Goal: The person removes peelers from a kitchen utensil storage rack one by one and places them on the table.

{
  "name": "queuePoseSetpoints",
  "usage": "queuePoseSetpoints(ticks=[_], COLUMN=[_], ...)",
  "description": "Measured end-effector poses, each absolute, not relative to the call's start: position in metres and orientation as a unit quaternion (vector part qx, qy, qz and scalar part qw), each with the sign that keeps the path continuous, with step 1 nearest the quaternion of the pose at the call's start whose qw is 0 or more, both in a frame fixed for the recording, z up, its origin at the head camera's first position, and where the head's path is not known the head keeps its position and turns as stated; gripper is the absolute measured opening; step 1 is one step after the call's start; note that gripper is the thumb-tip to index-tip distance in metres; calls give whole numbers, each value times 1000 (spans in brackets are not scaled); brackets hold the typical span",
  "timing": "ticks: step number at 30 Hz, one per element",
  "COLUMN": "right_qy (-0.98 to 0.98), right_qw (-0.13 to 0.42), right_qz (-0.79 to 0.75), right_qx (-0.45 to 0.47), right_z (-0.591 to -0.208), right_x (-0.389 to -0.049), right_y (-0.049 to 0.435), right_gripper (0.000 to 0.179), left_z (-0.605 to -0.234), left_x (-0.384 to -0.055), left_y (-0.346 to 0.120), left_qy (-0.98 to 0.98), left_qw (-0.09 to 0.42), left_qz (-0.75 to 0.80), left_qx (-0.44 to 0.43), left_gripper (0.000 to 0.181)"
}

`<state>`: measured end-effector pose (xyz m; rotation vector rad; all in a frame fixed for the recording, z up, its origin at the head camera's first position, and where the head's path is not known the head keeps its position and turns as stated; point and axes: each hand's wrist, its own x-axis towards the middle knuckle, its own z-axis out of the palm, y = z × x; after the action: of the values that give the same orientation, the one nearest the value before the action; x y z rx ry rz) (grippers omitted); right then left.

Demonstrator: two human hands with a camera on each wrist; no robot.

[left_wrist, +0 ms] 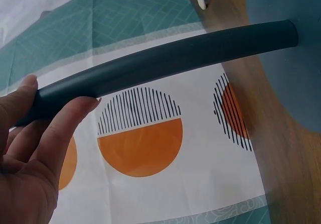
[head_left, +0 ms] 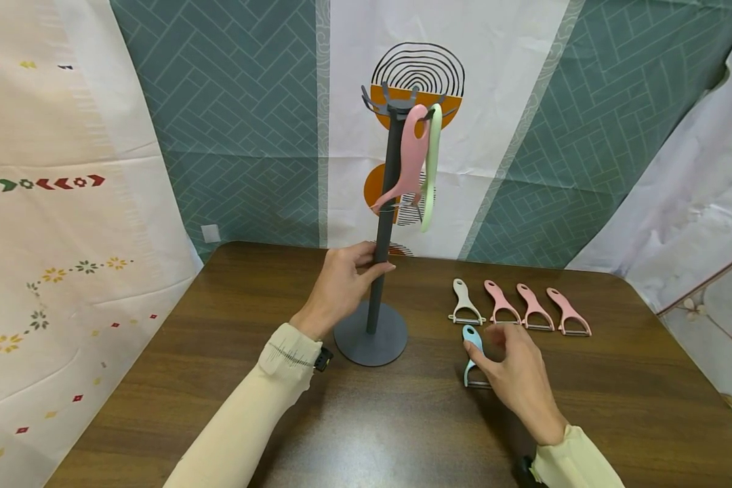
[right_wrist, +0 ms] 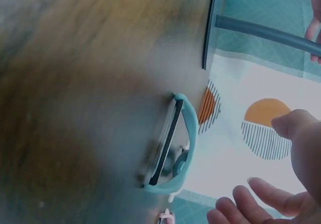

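My left hand (head_left: 335, 288) grips the dark grey post of a hook stand (head_left: 377, 291), thumb on one side and fingers behind. The left wrist view also shows the post (left_wrist: 165, 66) between thumb and fingers. From the hooks at the top hang a pink peeler (head_left: 412, 152) and a light green peeler (head_left: 432, 169). My right hand (head_left: 518, 373) hovers over a light blue peeler (head_left: 472, 335) on the table. In the right wrist view a gap separates thumb and fingers, with nothing held, and the blue peeler (right_wrist: 191, 128) lies beyond them.
Behind the right hand lie a whitish peeler (head_left: 461, 295) and a row of pink peelers, the rightmost pink one (head_left: 567, 308) near the table's right side. The stand's round base (head_left: 354, 342) rests on the brown wooden table (head_left: 219, 346). Patterned cloth (head_left: 250, 135) hangs behind.
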<state>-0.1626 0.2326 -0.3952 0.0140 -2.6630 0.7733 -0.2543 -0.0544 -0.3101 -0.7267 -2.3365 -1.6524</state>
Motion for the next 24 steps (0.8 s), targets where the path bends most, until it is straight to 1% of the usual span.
queuePoseSetpoints(ticks=[5, 14, 24], right_qy=[-939, -925, -910], right_qw=[192, 226, 250], right_qz=[285, 305, 326], right_qx=[11, 29, 56], right_z=[-393, -386, -379], right_x=[-163, -168, -171], right_y=[230, 226, 223], right_gripper=[43, 34, 34], left_z=[-310, -309, -311], left_x=[-253, -254, -254], left_y=[-55, -55, -56], left_qy=[-792, -793, -798], left_qw=[92, 90, 100], left_qz=[-551, -548, -538], left_qx=[-247, -250, -253], left_gripper=[24, 22, 22])
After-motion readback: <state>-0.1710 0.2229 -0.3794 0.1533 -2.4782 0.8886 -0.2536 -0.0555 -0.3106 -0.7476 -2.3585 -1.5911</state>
